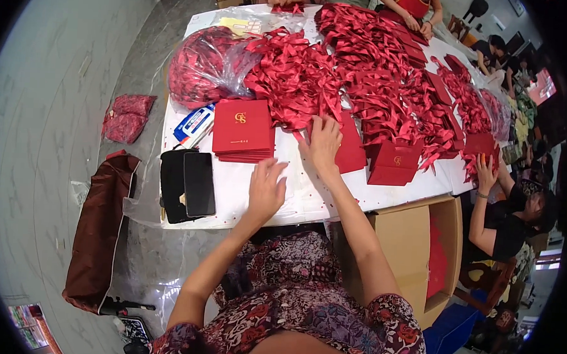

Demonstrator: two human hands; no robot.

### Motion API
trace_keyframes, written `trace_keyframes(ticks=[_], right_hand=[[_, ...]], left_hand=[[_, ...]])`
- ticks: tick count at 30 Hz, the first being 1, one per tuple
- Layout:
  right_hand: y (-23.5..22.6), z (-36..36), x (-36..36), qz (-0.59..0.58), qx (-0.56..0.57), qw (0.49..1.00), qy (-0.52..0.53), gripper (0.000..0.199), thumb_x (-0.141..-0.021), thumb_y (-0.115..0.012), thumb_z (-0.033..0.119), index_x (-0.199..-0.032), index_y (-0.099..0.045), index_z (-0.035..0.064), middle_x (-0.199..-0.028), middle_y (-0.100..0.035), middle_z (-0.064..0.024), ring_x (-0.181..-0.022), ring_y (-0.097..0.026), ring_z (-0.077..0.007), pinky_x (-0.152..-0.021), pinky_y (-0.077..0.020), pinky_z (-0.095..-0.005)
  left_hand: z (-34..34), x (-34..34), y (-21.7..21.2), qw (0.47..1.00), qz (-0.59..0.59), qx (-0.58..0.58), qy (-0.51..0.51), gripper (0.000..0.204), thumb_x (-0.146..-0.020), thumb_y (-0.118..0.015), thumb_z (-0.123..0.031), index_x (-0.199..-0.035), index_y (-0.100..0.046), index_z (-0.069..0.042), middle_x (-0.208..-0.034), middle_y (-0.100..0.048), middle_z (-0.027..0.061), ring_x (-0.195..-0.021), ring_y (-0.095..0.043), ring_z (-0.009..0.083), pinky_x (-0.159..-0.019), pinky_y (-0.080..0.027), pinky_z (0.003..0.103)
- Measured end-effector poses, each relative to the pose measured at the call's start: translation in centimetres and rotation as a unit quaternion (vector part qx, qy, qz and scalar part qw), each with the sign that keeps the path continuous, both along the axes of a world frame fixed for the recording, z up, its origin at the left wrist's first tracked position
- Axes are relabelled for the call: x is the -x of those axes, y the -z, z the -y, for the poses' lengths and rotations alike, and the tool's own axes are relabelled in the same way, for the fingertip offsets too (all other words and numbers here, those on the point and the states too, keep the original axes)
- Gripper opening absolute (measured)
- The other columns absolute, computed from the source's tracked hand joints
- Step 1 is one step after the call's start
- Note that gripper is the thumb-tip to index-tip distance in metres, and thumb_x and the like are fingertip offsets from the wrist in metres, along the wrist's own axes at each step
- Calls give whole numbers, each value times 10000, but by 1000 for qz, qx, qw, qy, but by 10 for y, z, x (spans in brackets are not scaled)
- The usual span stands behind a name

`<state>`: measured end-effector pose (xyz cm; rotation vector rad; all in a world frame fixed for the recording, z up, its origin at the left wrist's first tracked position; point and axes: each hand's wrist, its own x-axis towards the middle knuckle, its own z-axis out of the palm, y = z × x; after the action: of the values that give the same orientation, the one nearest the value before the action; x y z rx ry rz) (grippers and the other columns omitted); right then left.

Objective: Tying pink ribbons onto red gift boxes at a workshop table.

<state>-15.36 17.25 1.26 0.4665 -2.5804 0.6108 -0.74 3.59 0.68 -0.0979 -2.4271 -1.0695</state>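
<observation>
The dark, red-flowered garment (pixel 277 313) has short sleeves (pixel 396 330).

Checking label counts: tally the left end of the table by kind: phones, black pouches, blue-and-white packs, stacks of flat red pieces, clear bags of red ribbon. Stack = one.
Phone: 1
Black pouch: 1
Blue-and-white pack: 1
Stack of flat red pieces: 1
Clear bag of red ribbon: 1
Total: 5

Toward 1 o'clock, the top edge cuts off a co-worker's red apron (pixel 414 4); toward 4 o'clock, a cardboard flap (pixel 402 245) partly hides something red (pixel 437 256).
</observation>
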Motion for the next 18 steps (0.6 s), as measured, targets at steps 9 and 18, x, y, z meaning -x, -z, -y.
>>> trace_keyframes(ticks=[9, 18], right_hand=[[27, -9, 18, 7, 136, 990, 47, 531, -724, -732, 78, -1218, -537, 79, -1255, -455, -174, -1220, -407, -376, -974, -336, -524], [35, -10, 24, -13, 165, 984, 58, 502, -713, -724, 73, -1186, -557, 90, -1224, -472, -158, -1195, -425, -364, -946, -354, -514]], left_hand=[[13, 151, -34, 979, -25, 204, 5, 450, -786, -674, -51, -1226, -583, -62, -1255, -551, 156, -1136, -512, 345, -932, -429, 455], [9, 219, -11, 931, 124, 341, 29, 610, -753, -774, -234, -1297, -550, -71, -1227, -597, 135, -1141, -529, 344, -903, -481, 476]])
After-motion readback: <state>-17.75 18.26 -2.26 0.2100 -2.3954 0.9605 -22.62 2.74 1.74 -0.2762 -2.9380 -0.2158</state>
